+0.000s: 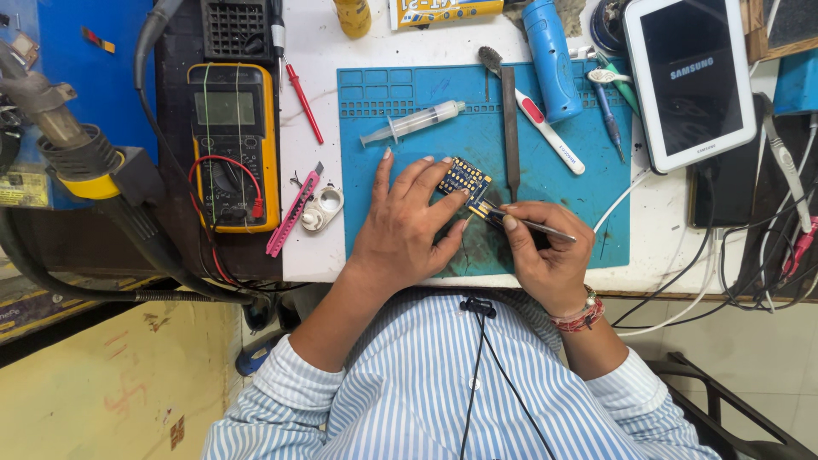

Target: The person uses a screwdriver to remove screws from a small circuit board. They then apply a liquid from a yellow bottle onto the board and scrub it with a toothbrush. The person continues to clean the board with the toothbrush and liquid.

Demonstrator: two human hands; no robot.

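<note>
My left hand (407,223) rests on the blue work mat (562,204), its fingertips pinning a small dark circuit board (463,178) with rows of gold pads. My right hand (545,255) grips metal tweezers (530,225) whose tips touch the board's lower right corner. The two hands meet over the mat's front middle. A red thread band sits on my right wrist.
On the mat lie a syringe (413,122), a brush (506,119) and a white toothbrush (552,136). A yellow multimeter (232,140) and pink knife (294,213) lie left. A hot-air nozzle (60,128) sits far left, a white tablet (688,78) and cables right.
</note>
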